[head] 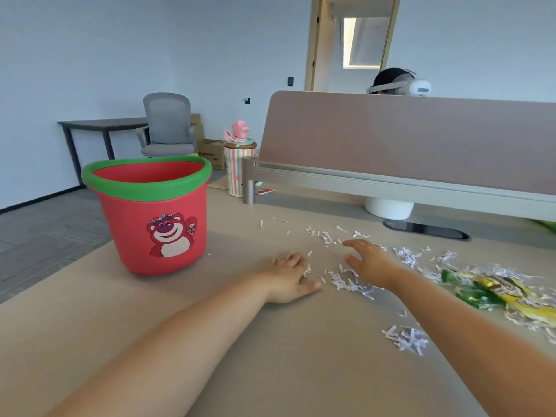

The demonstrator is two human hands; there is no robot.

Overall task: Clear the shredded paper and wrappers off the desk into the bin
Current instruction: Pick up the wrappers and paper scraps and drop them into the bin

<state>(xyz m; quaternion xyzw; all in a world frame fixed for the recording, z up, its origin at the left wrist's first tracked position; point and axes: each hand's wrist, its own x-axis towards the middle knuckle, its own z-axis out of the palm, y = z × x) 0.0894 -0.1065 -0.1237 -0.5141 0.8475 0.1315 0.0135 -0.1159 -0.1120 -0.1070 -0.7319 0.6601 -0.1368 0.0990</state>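
A red bin [153, 218] with a green rim and a bear picture stands on the beige desk [270, 356] at the left. White shredded paper [349, 281] lies scattered across the desk's middle and right. Green and yellow wrappers [493, 291] lie among the shreds at the far right. My left hand [290, 276] rests flat on the desk, palm down, its fingers touching the left edge of the shreds. My right hand [371, 261] hovers over the shreds with fingers spread and curved, holding nothing. A small separate clump of shreds [406, 340] lies nearer to me.
A pink-grey partition [421, 145] runs along the desk's far edge, with a person wearing a headset [397, 82] behind it. A striped cup with a pink lid [239, 164] and a white cup [389, 207] stand near the partition. A grey office chair [167, 124] is beyond.
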